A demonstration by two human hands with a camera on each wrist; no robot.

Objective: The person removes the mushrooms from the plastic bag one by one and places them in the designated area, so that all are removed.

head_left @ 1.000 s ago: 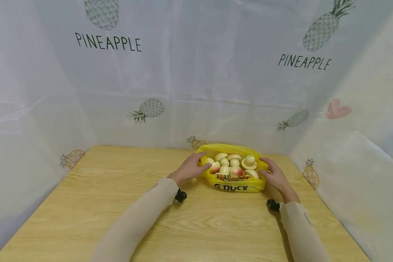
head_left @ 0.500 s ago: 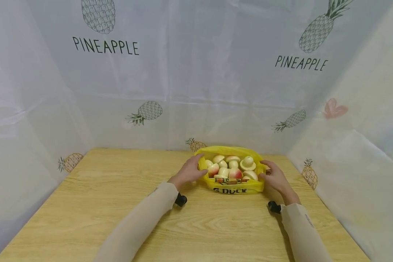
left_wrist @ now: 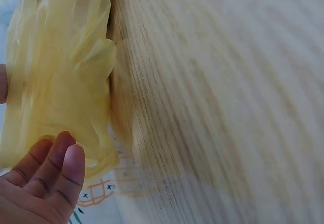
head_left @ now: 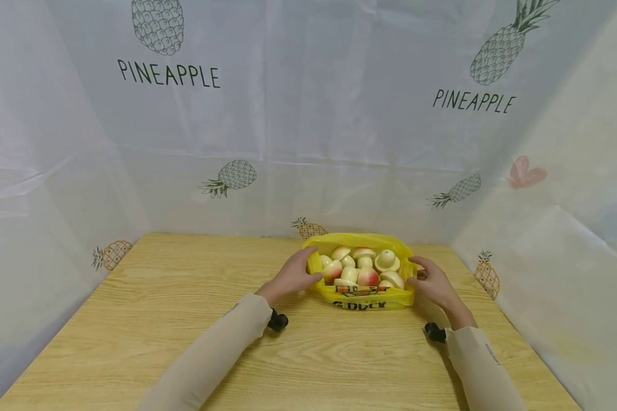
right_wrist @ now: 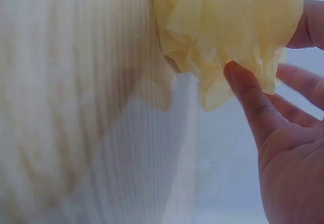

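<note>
A yellow plastic bag (head_left: pixel 402 299) printed "G.DUCK" lies with its mouth spread wide towards the back of the table. Inside sit several mushrooms (head_left: pixel 387 260), pale with some reddish caps, smooth like toys. My left hand (head_left: pixel 289 278) touches the bag's left side; in the left wrist view its fingers (left_wrist: pixel 74 164) lie fairly straight against the thin plastic. On the opposite side my right hand (head_left: pixel 438 288) rests at the bag's edge. Its fingers look extended and loose beside the crumpled yellow plastic (right_wrist: pixel 228 26) in the right wrist view.
The bag stands on a light wooden table (head_left: pixel 339 359) close to its far edge. A pale curtain (head_left: pixel 288 103) printed with pineapples hangs behind and at both sides. Black wrist mounts (head_left: pixel 277 321) sit under both wrists.
The bag has shifted slightly towards me, with both hands staying at its sides. The left hand has drawn back a little from the bag's rim. The view has tilted very slightly.
</note>
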